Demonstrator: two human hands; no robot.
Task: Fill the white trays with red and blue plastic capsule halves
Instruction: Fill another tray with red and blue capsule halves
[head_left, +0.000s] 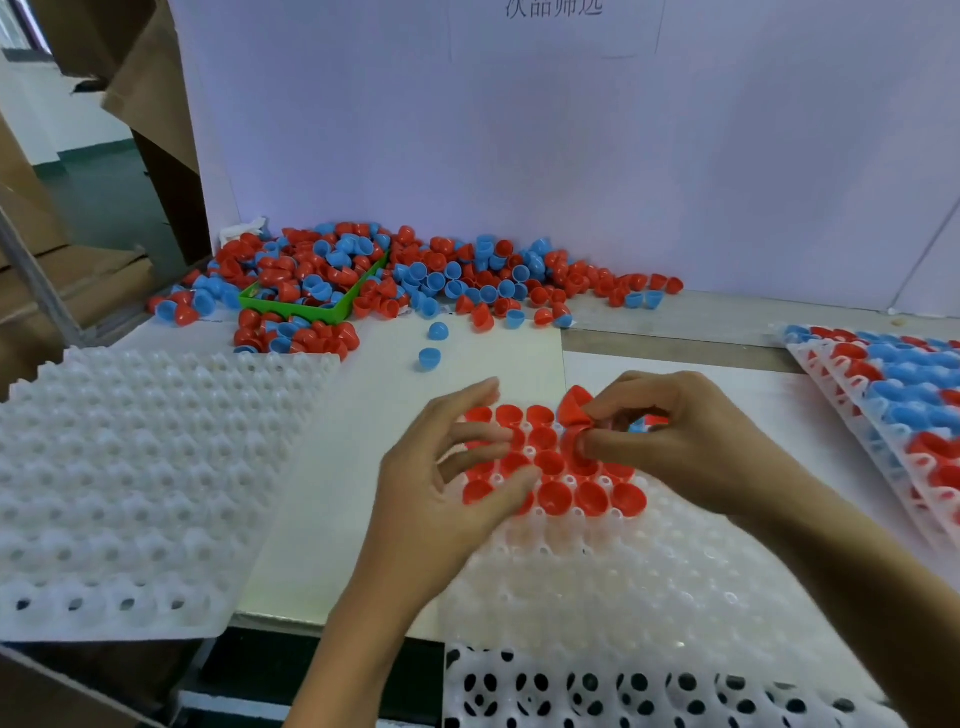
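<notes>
Right hand (685, 436) fingers pinching red capsule half (574, 402), left hand (447, 483) fingers relaxed on white tray (597, 571) overhanging table edge (270, 621)

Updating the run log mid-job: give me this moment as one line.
stage: filling centre tray | right hand: pinches red capsule half | left hand: fingers on placed red halves | left tray: unfilled

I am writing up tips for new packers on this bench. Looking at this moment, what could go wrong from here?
1. The right hand pinches red capsule halves bunched together; one may slip off and knock the seated red halves.
2. The centre tray overhangs the table's front edge, so pressing there might tip it.
3. Two loose blue halves lie apart from the pile and could roll away.
</notes>
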